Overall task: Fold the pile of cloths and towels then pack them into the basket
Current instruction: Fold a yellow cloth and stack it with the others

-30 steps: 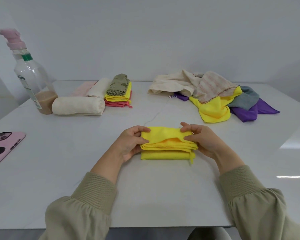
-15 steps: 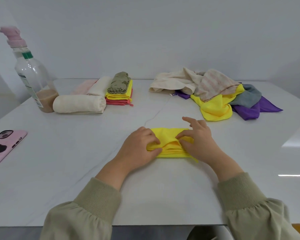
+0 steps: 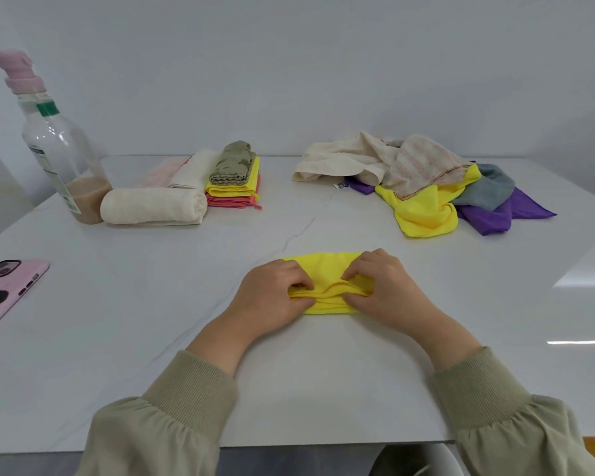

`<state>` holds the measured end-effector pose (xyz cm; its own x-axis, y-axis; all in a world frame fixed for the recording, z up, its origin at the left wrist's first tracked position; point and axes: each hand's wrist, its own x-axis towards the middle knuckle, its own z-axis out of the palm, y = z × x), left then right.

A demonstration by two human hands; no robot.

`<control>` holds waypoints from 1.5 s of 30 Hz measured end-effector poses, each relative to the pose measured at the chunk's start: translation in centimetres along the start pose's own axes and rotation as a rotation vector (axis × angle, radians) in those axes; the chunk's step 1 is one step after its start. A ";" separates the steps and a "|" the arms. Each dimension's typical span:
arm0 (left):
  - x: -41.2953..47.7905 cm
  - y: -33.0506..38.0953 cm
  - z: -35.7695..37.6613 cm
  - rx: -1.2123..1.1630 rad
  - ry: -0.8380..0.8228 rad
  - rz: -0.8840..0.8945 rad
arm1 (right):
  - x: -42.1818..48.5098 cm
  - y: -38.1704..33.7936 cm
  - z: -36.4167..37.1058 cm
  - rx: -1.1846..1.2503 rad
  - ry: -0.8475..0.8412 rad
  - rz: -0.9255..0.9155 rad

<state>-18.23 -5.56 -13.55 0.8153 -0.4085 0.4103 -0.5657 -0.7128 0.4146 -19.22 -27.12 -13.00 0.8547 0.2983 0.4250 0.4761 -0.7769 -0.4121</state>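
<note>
- Cloth (image 3: 323, 266), yellow: lies flat mid-table, folded into a short band. Its long axis runs left to right, parallel to the near edge of the table (image 3: 289, 389).
- Far-left corner: a stack (image 3: 234, 187) of finished folds beside a rolled towel (image 3: 152, 206). Well apart from the cloth.
- Left hand (image 3: 272, 297): on the cloth's left end, fingers curled, pinching the layered edge between thumb and fingertips.
- Between the hands a small ridge of fabric stands up; the top layer is not yet flat.
- Right hand (image 3: 385, 290): on the right end in a mirrored grip, thumb and forefinger pinching the same ridge.
- Far-right: the unfolded pile (image 3: 426, 187), loose and overlapping, clear of the cloth.
- Key relation: one hand at each end of the long axis, neither nearer. A pull apart along that axis should flatten the ridge.
- Judgement: this fold is nearly done. The stack lies up and left, so the left hand is the nearer carrier.
- Basket: not in view.
</note>
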 end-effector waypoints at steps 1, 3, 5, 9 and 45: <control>0.0 0.0 0.0 -0.010 -0.005 -0.011 | 0.0 -0.1 0.0 0.002 0.022 -0.023; 0.1 0.0 -0.2 -0.017 -0.009 -0.030 | -0.1 -0.3 0.1 0.001 0.059 -0.057; 0.0 -0.1 -0.2 -0.007 -0.004 -0.036 | -0.3 -0.4 0.0 -0.011 0.091 -0.093; 0.0 -0.4 0.0 -0.008 -0.016 -0.006 | -0.8 0.0 -0.3 -0.108 0.055 -0.170; 1.4 -1.2 0.7 0.153 -0.338 -0.435 | 0.0 0.7 0.1 -0.265 -0.325 0.552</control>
<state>-16.32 -5.66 -14.03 0.9775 -0.2005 -0.0655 -0.1650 -0.9203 0.3547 -18.89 -27.68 -13.40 0.9957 -0.0608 -0.0701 -0.0776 -0.9597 -0.2701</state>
